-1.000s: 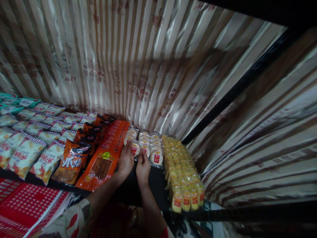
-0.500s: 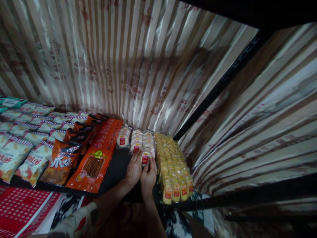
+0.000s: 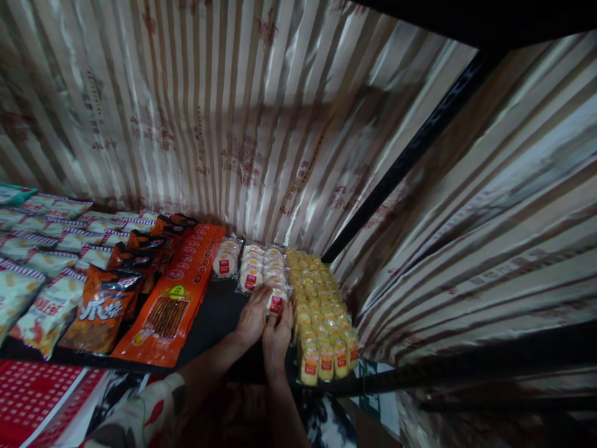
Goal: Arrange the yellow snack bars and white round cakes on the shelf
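Note:
A clear-wrapped pack of white round crackers (image 3: pixel 275 302) with a red label lies at the front of a row of like packs. My left hand (image 3: pixel 252 318) grips its left side, fingers curled against the wrapper. From the right and front, my right hand (image 3: pixel 278 336) holds the same pack, the thumb and fingers closed at its near edge. Behind it, more white cracker packs (image 3: pixel 252 267) stand in two rows, and a separate white pack (image 3: pixel 226 260) sits to their left. Close to my right hand are rows of yellow wrapped snacks (image 3: pixel 317 317) with red labels.
The black shelf (image 3: pixel 212 330) carries long orange snack packets (image 3: pixel 163 311), orange-brown bags (image 3: pixel 105 308) and pale snack bags (image 3: pixel 49 311) on the left. Corrugated foil-like sheeting (image 3: pixel 261 130) lines the back. A black post (image 3: pixel 401 168) slants down at the right.
The view has shifted slightly, so the shelf goods sit a little further left. Both hands stay on the same white cracker pack, which has barely moved.

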The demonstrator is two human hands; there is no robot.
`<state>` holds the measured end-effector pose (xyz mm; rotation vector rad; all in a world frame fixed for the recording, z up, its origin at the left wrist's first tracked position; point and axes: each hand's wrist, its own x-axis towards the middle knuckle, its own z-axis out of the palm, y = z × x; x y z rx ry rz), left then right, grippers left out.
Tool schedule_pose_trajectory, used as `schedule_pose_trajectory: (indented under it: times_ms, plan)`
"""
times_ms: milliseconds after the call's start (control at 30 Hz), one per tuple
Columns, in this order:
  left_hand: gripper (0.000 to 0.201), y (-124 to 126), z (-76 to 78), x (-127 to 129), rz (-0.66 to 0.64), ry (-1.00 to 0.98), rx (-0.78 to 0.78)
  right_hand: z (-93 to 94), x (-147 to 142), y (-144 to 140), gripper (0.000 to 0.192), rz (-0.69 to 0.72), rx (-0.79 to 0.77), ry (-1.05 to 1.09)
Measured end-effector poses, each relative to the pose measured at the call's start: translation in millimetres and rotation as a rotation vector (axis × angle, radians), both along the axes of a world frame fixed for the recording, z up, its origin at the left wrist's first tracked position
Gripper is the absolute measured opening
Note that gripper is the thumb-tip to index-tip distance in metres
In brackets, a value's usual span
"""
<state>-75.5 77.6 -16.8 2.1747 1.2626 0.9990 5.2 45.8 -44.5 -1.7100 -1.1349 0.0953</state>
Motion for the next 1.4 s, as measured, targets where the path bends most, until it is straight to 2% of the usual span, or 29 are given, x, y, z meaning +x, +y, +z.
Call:
schedule_pose_trajectory:
  times_ms: [233, 433, 533, 733, 900, 1100, 1267, 1400]
  plan:
    - [0.050, 2.6, 1.2, -2.4, -0.041, -0.014, 0.039, -4.4, -0.3, 4.0, 0.052, -0.006, 0.025, -0.040]
    - [0.038, -16.8, 1.1, -9.5, 0.082, 0.069, 0.073, -4.4, -1.3, 2.2, 0.050, 0.026, -0.001, -0.053]
    - [0.029, -20.4, -1.2, -10.2, 0.038, 0.121, 0.075, -2.1, -1.2, 2.9, 0.051, 0.038, -0.011, -0.050]
    - [0.025, -18.2, -0.2, -9.1, 0.011, 0.174, 0.077, -0.5, 0.2, 6.3, 0.051, 0.074, -0.019, -0.041]
    - [0.029, -20.5, 2.2, -10.1, -0.002, 0.228, 0.053, -2.7, -0.7, 5.2, 0.052, 0.090, -0.041, -0.052]
    - [0.030, -22.2, 10.0, -11.2, -0.027, 0.223, 0.025, -3.5, 1.0, 6.5, 0.050, 0.121, 0.012, -0.161]
    - [0.032, -22.3, 12.1, -11.3, -0.043, 0.258, 0.016, -8.2, 1.5, 8.0, 0.049, 0.143, 0.031, -0.153]
    - [0.031, -21.8, 4.8, -12.2, -0.040, 0.229, 0.041, 6.9, -2.2, 1.6, 0.048, 0.185, 0.044, -0.191]
